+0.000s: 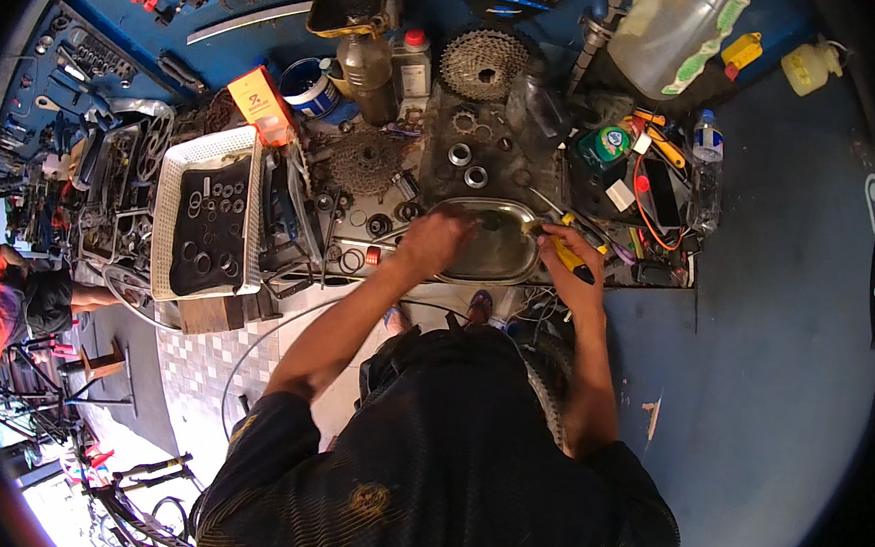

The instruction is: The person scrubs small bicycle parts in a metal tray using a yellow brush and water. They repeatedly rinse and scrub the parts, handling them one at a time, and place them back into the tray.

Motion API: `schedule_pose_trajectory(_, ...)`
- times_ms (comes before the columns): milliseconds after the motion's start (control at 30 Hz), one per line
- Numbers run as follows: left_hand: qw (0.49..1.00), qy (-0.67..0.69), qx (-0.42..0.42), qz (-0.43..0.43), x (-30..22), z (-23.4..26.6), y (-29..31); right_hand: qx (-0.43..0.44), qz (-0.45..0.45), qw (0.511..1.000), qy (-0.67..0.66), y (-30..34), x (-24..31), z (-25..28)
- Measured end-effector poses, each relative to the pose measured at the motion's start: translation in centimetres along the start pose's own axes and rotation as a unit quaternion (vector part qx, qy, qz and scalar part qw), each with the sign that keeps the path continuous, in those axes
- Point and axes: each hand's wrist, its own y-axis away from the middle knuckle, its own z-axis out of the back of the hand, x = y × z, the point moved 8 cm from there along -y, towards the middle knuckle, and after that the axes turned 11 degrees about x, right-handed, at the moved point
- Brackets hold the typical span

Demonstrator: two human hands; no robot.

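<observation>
A shallow metal tray (492,276) with rounded corners lies at the front of the workbench, apparently with dark liquid in it. My left hand (437,241) reaches over the tray's left side; its fingers are smeared by motion, so what they hold, if anything, does not show. At the tray's right edge, my right hand (579,282) is closed around a tool with a yellow and black handle (569,256). That tool's working end is too small to make out. Two metal rings, a nearer one (475,177) and a farther one (460,155), sit just beyond the tray.
Left on the bench stands a white plastic basket (168,219) with rings on dark cloth. A cassette (484,64) and bottles line the back. To the right lie a phone (661,195) and a water bottle (708,140). Another person (15,298) is at far left.
</observation>
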Motion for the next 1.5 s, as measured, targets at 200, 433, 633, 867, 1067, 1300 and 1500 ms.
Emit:
schedule_pose_trajectory(200,0.987,-0.150,0.051,0.027,1.0,-6.7,-4.6,0.017,0.040,0.999,0.010,1.0,0.8,-0.8)
schedule_pose_trajectory(433,0.964,0.258,-0.067,-0.011,2.7,-3.2,-3.1,0.065,0.069,0.986,0.136,0.6,0.4,-2.3)
schedule_pose_trajectory(633,0.861,0.502,-0.065,0.051,5.1,-4.5,-1.6,0.082,0.032,0.989,0.115,-1.2,0.0,-3.9)
schedule_pose_trajectory(867,0.953,0.283,-0.039,0.106,4.8,-3.5,-0.6,0.137,-0.004,0.983,-0.119,-3.8,0.8,-8.5)
schedule_pose_trajectory(1067,0.954,0.279,-0.092,0.062,5.3,-3.6,-0.4,0.131,0.014,0.982,-0.138,-4.0,0.6,-8.3)
schedule_pose_trajectory(1300,0.943,0.317,-0.080,0.059,5.4,-3.2,-0.7,0.095,-0.075,0.993,-0.011,-3.6,-1.9,-6.2)
schedule_pose_trajectory(1500,0.975,0.207,-0.049,0.058,4.5,-2.6,-1.5,0.092,-0.053,0.992,0.070,-2.2,-3.0,-5.0)
